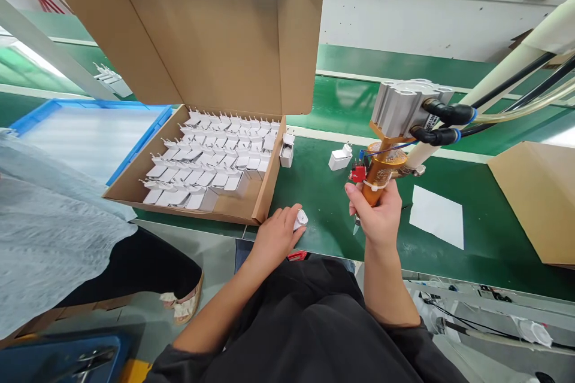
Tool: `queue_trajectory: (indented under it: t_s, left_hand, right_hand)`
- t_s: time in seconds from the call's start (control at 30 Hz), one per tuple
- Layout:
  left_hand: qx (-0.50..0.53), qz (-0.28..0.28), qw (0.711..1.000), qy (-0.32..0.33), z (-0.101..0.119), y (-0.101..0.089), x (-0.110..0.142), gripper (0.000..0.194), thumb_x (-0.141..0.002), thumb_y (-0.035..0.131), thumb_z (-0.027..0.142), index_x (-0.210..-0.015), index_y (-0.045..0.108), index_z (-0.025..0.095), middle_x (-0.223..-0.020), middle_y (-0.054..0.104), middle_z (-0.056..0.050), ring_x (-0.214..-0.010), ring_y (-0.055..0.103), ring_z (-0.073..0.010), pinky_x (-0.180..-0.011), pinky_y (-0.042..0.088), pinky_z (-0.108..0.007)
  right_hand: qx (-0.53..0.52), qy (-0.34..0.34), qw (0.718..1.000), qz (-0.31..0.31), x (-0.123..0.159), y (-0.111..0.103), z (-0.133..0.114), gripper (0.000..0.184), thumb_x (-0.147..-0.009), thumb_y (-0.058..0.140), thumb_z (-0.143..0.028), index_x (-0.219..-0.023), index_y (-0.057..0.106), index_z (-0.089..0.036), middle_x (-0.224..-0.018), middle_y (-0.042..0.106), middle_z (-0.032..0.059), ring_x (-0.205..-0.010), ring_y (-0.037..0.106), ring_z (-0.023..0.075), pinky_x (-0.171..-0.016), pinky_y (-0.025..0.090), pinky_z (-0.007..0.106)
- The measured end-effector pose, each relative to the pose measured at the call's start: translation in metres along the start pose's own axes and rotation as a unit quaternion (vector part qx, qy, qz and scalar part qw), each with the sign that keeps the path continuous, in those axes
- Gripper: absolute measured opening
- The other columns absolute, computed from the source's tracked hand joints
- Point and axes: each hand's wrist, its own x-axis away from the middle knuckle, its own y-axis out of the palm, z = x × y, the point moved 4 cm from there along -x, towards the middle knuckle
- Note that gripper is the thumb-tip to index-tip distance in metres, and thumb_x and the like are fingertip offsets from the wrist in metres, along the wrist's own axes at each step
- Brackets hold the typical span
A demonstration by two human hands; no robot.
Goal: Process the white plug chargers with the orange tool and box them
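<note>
At the bench's front edge, my left hand (276,232) has its fingers closed round a small white power adapter (300,219); part of it is hidden by the fingers. My right hand (381,213) grips a gold-coloured dispensing gun (381,170) with a silver pneumatic cylinder on top and a red switch on its side. The gun's pale nozzle tip (356,229) points down, to the right of the held adapter and apart from it. Another white adapter (340,157) stands on the green bench behind the gun, and an open white adapter housing (286,151) is beside the carton.
An open cardboard carton (269,182) holds rows of white adapters, its lid raised. Black hoses (507,114) run from the gun to the upper right. White paper (436,215) and cardboard (536,197) lie to the right. A person (58,233) stands at left near a blue-rimmed tray (164,119).
</note>
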Motion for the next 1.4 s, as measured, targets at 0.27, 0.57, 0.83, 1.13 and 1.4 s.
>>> queue_trajectory:
  t_s: [0.27, 0.57, 0.83, 1.13, 1.4]
  left_hand:
    - [-0.039, 0.045, 0.996, 0.066, 0.049, 0.009, -0.072, 0.044, -0.099, 0.053, 0.041, -0.134, 0.052, 0.013, -0.107, 0.066, -0.014, -0.1, 0.06, -0.0299, -0.082, 0.044, -0.038]
    - [-0.082, 0.039, 0.984, 0.15, 0.084, 0.036, -0.183, 0.05, -0.097, 0.054, 0.031, -0.141, 0.05, 0.007, -0.123, 0.062, -0.021, -0.116, 0.053, -0.0341, -0.096, 0.037, -0.042]
    - [-0.063, 0.231, 0.966, -0.098, 0.017, 0.001, -0.15, 0.056, -0.1, 0.05, 0.04, -0.149, 0.044, 0.015, -0.143, 0.048, -0.024, -0.137, 0.04, -0.0398, -0.11, 0.035, -0.053]
    - [-0.028, 0.232, 0.968, -0.091, -0.019, 0.013, -0.147, 0.059, -0.094, 0.054, 0.016, -0.152, 0.039, 0.017, -0.159, 0.025, -0.027, -0.139, 0.041, -0.0403, -0.11, 0.04, -0.057]
    - [0.039, 0.277, 0.955, -0.094, -0.024, 0.014, -0.155, 0.063, -0.092, 0.059, 0.015, -0.151, 0.039, 0.017, -0.158, 0.025, -0.025, -0.149, 0.026, -0.0417, -0.115, 0.034, -0.06]
  right_hand:
    - [0.003, 0.026, 1.0, 0.01, 0.002, -0.041, 0.006, 0.031, -0.075, 0.081, -0.034, -0.091, 0.057, -0.021, -0.062, 0.058, -0.0065, -0.042, 0.05, 0.0089, -0.038, 0.042, 0.022]
    - [0.018, 0.035, 0.999, 0.014, 0.008, -0.068, 0.008, 0.029, -0.075, 0.08, -0.032, -0.091, 0.06, -0.02, -0.061, 0.058, -0.0059, -0.042, 0.05, 0.0097, -0.037, 0.043, 0.022]
    - [0.006, 0.028, 0.999, -0.026, 0.008, -0.064, 0.011, 0.026, -0.079, 0.078, -0.032, -0.089, 0.056, -0.021, -0.058, 0.055, -0.0065, -0.044, 0.05, 0.0099, -0.04, 0.043, 0.022]
    - [-0.011, 0.03, 0.998, -0.048, 0.008, -0.056, 0.015, 0.026, -0.081, 0.077, -0.033, -0.091, 0.056, -0.022, -0.059, 0.056, -0.0064, -0.044, 0.05, 0.0099, -0.041, 0.043, 0.022]
    - [-0.012, 0.026, 0.999, -0.04, 0.009, -0.058, 0.016, 0.027, -0.08, 0.078, -0.032, -0.094, 0.058, -0.021, -0.06, 0.057, -0.0066, -0.044, 0.051, 0.0093, -0.04, 0.044, 0.021]
